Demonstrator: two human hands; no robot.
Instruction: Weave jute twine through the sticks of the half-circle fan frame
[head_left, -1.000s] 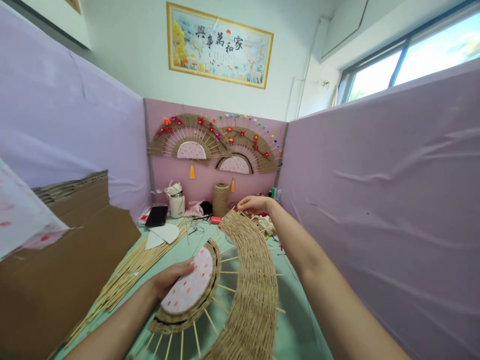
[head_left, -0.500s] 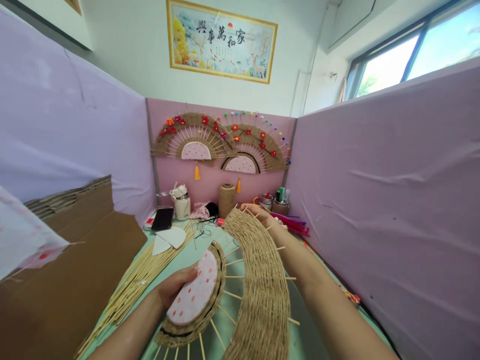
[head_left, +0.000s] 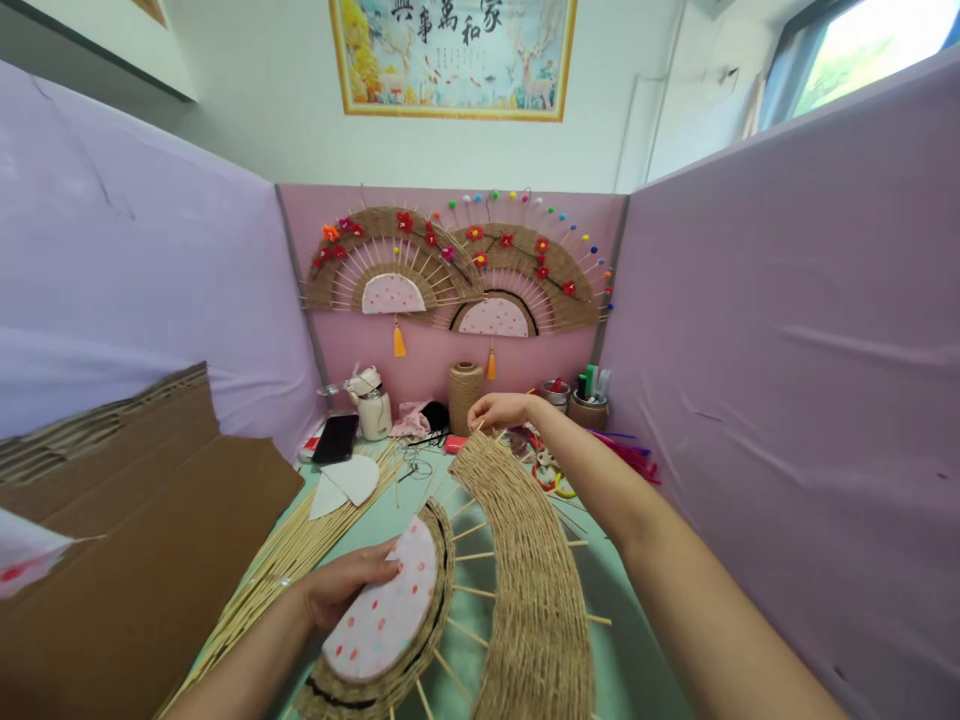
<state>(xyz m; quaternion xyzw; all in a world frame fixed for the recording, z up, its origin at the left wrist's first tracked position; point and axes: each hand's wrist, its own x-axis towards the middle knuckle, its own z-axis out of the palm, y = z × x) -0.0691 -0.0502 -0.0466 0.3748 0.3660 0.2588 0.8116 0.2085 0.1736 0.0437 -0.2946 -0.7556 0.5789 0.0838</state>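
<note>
A woven twine fan (head_left: 529, 570) on thin bamboo sticks lies tilted in front of me, with gaps between its broad outer band and the inner band. My left hand (head_left: 352, 582) grips the inner part, thumb on top of the white half-circle with pink dots (head_left: 390, 605); the other fingers are hidden beneath. At the far end of the outer band, my right hand (head_left: 501, 410) is closed in a pinch at a protruding stick tip. Several stick ends poke out along the outer edge. The near end of the fan runs out of view.
Bamboo sticks (head_left: 281, 565) and white paper pieces (head_left: 352, 483) lie left, beside brown cardboard (head_left: 142, 540). Behind stand a phone (head_left: 337, 440), a white bottle (head_left: 373, 408), a twine spool (head_left: 466, 395) and a pen pot (head_left: 589, 405). Two finished fans (head_left: 394, 235) hang on the pink panel.
My right hand has shifted from behind the fan's outer edge to above its far tip, with its fingers now in view. The fan has dipped slightly, still in my left hand.
</note>
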